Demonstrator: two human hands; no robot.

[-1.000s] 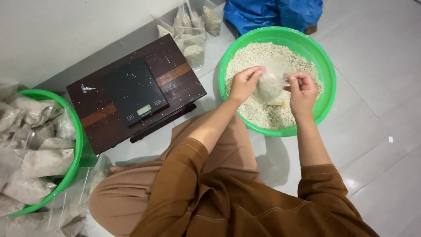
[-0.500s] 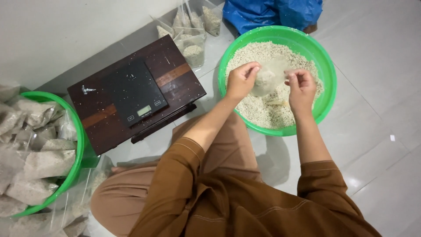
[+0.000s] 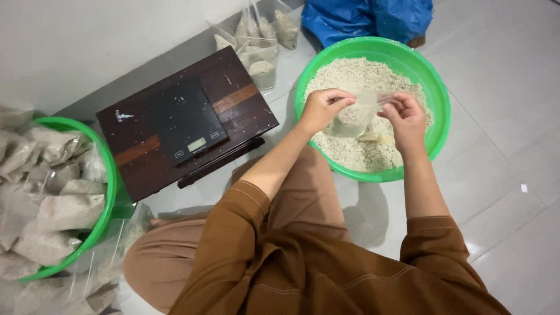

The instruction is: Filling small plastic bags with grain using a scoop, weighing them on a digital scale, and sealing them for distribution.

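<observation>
**Two hands hold one clear bag over a basin of grain**

The left hand (image 3: 322,109) and the right hand (image 3: 406,118) both pinch the top edge of one small clear plastic bag (image 3: 353,118), partly filled with pale grain. The left hand's fingers are curled tight on the bag's left rim; the right hand's fingertips grip the right rim, so the mouth is stretched between them. The bag hangs just below the two grips, over the grain.

Beneath the grip lies one round bright-green plastic basin (image 3: 438,99), heaped with the same pale, crumbly grain (image 3: 356,76). The bag's bottom seems to rest on or just above that heap; which, cannot be told.

To the left of the left hand stands one low dark-brown wooden table (image 3: 239,99) with a lighter stripe across it, and on it sits one flat black digital kitchen scale (image 3: 178,119) with a small lit display. Beyond the table, further from the grip, three or four filled clear bags (image 3: 261,55) lean by the wall. Behind the basin lies one crumpled blue plastic sack (image 3: 373,17).

Well to the left, far from both hands, a second green plastic basin (image 3: 107,175) holds a pile of filled, closed clear bags (image 3: 64,210), too many and too overlapped to count surely. The person wears brown long sleeves (image 3: 233,233) and sits on pale floor tiles (image 3: 513,175).
</observation>
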